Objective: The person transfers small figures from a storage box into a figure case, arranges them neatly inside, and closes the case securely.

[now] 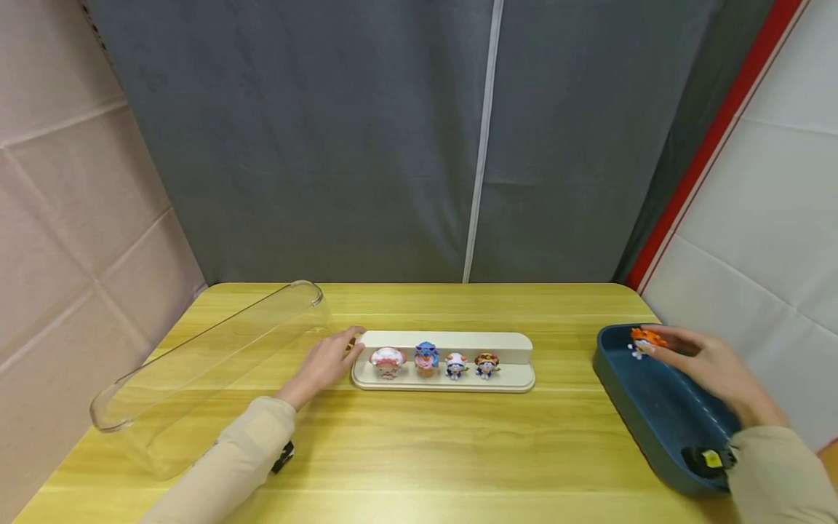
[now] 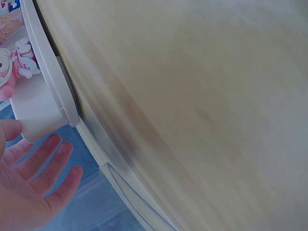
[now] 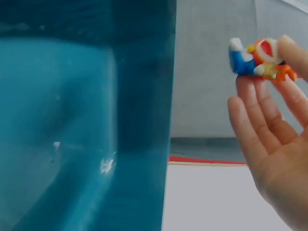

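Observation:
My right hand (image 1: 713, 367) pinches a small figurine (image 1: 644, 342) with an orange head and white-and-blue body between thumb and fingers, over the far end of a dark blue tray (image 1: 628, 415). In the right wrist view the figurine (image 3: 262, 60) lies sideways in the fingertips. My left hand (image 1: 327, 362) rests at the left end of a cream display base (image 1: 445, 340), its fingers loosely extended at the edge. Several figurines stand in a row on the base, among them a pink-and-white one (image 1: 388, 362), a blue-and-pink one (image 1: 426, 359) and a brown-hatted one (image 1: 487, 365).
A long clear plastic cover (image 1: 216, 342) lies at an angle on the left of the wooden table (image 1: 458, 444). Dark grey cloth (image 1: 327, 145) hangs behind the table, and pale walls (image 1: 772, 218) flank it.

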Demonstrator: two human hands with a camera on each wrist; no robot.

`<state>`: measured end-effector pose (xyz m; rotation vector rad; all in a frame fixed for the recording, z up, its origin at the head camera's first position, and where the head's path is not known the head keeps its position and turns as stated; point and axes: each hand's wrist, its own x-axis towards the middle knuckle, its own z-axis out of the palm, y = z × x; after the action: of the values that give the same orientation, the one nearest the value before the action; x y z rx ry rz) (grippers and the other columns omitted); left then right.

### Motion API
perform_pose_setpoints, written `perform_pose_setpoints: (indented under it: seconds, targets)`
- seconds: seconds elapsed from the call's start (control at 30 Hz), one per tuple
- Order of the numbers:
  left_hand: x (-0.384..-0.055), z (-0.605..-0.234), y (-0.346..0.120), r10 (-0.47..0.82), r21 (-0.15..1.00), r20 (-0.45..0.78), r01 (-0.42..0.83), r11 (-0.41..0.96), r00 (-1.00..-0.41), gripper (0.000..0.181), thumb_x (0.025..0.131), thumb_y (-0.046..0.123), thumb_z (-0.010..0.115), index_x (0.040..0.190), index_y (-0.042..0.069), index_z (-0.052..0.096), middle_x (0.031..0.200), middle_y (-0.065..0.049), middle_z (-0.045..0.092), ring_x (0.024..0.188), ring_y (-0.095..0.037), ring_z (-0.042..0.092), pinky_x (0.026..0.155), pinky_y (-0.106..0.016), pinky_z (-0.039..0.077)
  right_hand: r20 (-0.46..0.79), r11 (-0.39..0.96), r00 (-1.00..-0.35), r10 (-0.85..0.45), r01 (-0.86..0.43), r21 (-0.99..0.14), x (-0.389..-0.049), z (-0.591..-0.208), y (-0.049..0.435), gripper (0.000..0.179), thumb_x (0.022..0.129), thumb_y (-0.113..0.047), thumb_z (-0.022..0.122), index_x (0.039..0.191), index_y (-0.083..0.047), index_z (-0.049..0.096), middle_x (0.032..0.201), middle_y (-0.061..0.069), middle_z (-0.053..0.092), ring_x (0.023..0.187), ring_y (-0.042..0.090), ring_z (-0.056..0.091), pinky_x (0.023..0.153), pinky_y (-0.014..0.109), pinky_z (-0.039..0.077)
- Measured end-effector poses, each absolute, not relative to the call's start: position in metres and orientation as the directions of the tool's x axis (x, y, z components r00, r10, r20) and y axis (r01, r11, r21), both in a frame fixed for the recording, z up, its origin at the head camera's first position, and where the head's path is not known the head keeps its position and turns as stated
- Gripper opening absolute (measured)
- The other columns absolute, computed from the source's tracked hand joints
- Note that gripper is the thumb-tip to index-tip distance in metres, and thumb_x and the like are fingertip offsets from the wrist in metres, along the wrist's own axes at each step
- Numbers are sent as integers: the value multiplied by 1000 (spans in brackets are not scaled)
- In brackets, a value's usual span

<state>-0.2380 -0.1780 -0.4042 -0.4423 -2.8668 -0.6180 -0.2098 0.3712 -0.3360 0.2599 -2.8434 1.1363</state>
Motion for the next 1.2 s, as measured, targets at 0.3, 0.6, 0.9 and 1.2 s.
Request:
perform_pose_setpoints:
  seconds: [0.3,0.6,0.9,1.2]
  targets:
    - [-238,-405,-178,245,362,242,321,875,-939,31,92,23,49,119,9,51,98,-11,61,83,-25,59,67,-40,47,192,672,-961,-201,-278,-686,-207,-322,344,45,86,-25,59,121,0,50,97,-17,56,82,-2,54,62,20,44]
    - [-238,-405,-179,244,370,240,321,872,-940,31,92,23,48,119,9,51,99,-11,61,85,-26,59,70,-41,47,208,674,-950,-234,-313,-669,-205,-308,318,46,85,-25,60,121,2,50,101,-3,58,80,-1,56,64,17,45]
    - [-237,-404,-177,260,379,264,348,857,-929,30,91,21,50,117,6,52,97,-12,61,83,-27,59,68,-42,47,223,627,-924,-312,-376,-682,-209,-314,296,43,86,-21,58,121,2,49,109,17,53,83,1,55,66,19,47]
    - [-237,-404,-178,260,392,260,347,852,-930,31,92,22,49,118,6,51,98,-13,61,85,-27,58,70,-43,46,179,562,-920,-348,-357,-746,-214,-331,271,43,86,-23,58,122,0,50,114,18,52,95,21,55,70,24,48]
